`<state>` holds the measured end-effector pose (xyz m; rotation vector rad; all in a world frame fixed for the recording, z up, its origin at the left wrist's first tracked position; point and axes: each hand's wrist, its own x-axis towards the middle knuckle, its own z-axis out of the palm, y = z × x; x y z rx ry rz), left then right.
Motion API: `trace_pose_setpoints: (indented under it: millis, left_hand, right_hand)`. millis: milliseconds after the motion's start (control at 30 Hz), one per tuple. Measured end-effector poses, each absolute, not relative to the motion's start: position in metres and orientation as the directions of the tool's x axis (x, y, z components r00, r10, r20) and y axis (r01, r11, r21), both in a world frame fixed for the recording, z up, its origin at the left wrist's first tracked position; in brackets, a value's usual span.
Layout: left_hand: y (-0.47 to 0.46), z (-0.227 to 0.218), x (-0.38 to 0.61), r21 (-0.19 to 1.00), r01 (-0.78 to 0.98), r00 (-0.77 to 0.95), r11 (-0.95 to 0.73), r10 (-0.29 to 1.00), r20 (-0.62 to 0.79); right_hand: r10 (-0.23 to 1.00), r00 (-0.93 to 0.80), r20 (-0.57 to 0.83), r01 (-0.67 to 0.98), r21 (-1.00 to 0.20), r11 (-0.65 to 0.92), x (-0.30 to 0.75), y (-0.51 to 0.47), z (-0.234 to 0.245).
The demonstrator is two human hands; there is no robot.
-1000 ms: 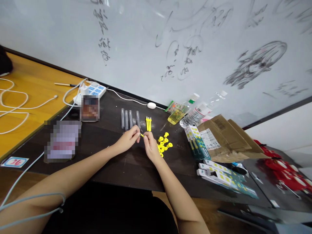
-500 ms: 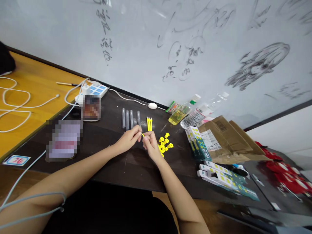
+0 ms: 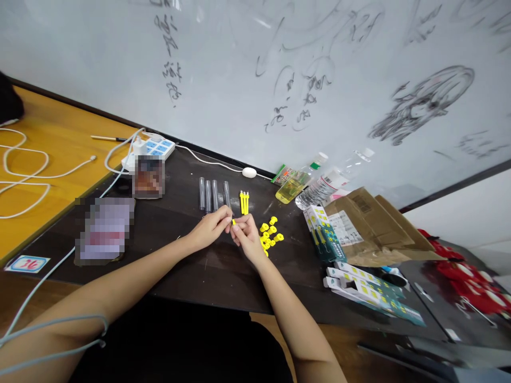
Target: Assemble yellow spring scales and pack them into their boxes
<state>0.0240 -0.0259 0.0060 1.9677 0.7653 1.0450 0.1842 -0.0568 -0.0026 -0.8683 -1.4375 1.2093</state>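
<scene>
My left hand (image 3: 211,229) and my right hand (image 3: 245,235) meet over the dark table (image 3: 187,266), fingertips pinched together on a small yellow piece (image 3: 233,221) between them. Just beyond the hands lie several clear tubes (image 3: 213,194) side by side and a few yellow sticks (image 3: 244,202). A heap of small yellow caps (image 3: 269,234) sits right beside my right hand.
Green-and-white packets (image 3: 369,292), a cardboard packet (image 3: 365,226) and two plastic bottles (image 3: 315,186) lie at the right. A power strip (image 3: 154,149), white cables (image 3: 24,170) and two blurred flat items are at the left. A scribbled whiteboard (image 3: 279,80) stands behind.
The two hands have closed in slightly on the yellow piece; my right hand shifted a little to the left. Everything else stays put.
</scene>
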Motion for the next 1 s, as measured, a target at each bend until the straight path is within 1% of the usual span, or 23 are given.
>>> trace_pose_setpoints:
  millis: [133, 200, 267, 367, 467, 600, 800, 900, 1000]
  left_hand:
    - [-0.027, 0.009, 0.023, 0.815, 0.196, 0.484, -0.545, 0.777, 0.403]
    - [-0.027, 0.009, 0.023, 0.826, 0.176, 0.48, -0.536, 0.779, 0.403]
    - [-0.027, 0.008, 0.025, 0.869, 0.111, 0.475, -0.482, 0.794, 0.38]
    - [-0.027, 0.006, 0.028, 0.948, -0.05, 0.497, -0.314, 0.816, 0.296]
    - [-0.026, 0.005, 0.03, 0.97, -0.157, 0.536, -0.187, 0.809, 0.243]
    - [-0.026, 0.007, 0.029, 0.97, -0.178, 0.561, -0.163, 0.794, 0.236]
    - [-0.022, 0.003, 0.028, 0.971, -0.209, 0.587, -0.118, 0.779, 0.221]
    - [-0.021, 0.001, 0.029, 0.973, -0.225, 0.632, -0.05, 0.753, 0.185]
    - [-0.024, 0.003, 0.03, 0.966, -0.251, 0.663, 0.061, 0.738, 0.125]
  right_hand:
    - [0.94, -0.247, 0.236, -0.147, -0.968, 0.204, 0.182, -0.058, -0.001]
    - [0.944, -0.257, 0.208, -0.161, -0.972, 0.17, 0.182, -0.057, -0.001]
    - [0.947, -0.252, 0.197, -0.148, -0.975, 0.163, 0.183, -0.056, -0.001]
    - [0.95, -0.221, 0.22, -0.076, -0.975, 0.208, 0.187, -0.055, -0.001]
    - [0.944, -0.206, 0.259, 0.015, -0.963, 0.268, 0.19, -0.054, -0.003]
    - [0.923, -0.243, 0.297, 0.042, -0.948, 0.316, 0.194, -0.054, -0.004]
    - [0.93, -0.282, 0.236, 0.03, -0.967, 0.254, 0.197, -0.053, 0.001]
    - [0.926, -0.298, 0.232, 0.05, -0.965, 0.258, 0.2, -0.054, 0.006]
    - [0.928, -0.283, 0.243, 0.105, -0.953, 0.282, 0.203, -0.055, 0.01]
